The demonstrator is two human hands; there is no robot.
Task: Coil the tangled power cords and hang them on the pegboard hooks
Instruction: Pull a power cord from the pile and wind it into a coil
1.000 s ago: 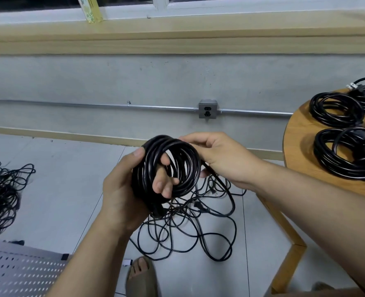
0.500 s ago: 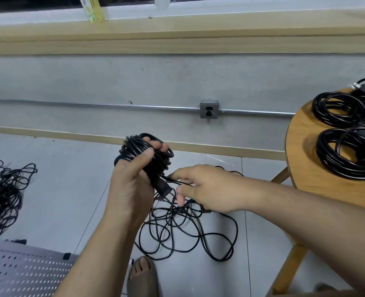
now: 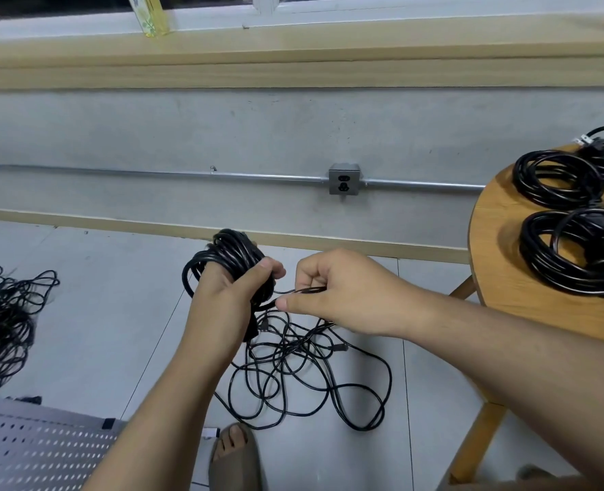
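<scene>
A: What is the largest thing we have in front of us?

B: The tiled floor (image 3: 98, 313). The round wooden counter (image 3: 499, 249) stands at its right edge, and a corner of the grey pegboard (image 3: 38, 451) shows at lower left.

A: And where do we see the cords?

B: We see coiled cords (image 3: 555, 180) lying on the counter, one of them cut off by the frame edge. A tangled heap (image 3: 3, 327) sits on the floor at far left. A loose cord (image 3: 304, 370) sprawls in loops on the floor below our hands, just beyond our sandalled foot (image 3: 235, 455).

A: What about the one we are working on?

B: The black coil (image 3: 229, 249) is up off the floor in our left hand (image 3: 229, 295). That grip is closed round the bundle, with the fingers wrapped through it and the thumb pressed on top.

A: And the right?

B: Our right hand (image 3: 339, 292) is just beside it. Its grip is a tight pinch, thumb and forefinger closed on a thin strand (image 3: 304, 290) that runs across from the coil. The other fingers are curled in.

A: Anything smaller?

B: Only the metal outlet box (image 3: 343, 178) on the wall.
</scene>
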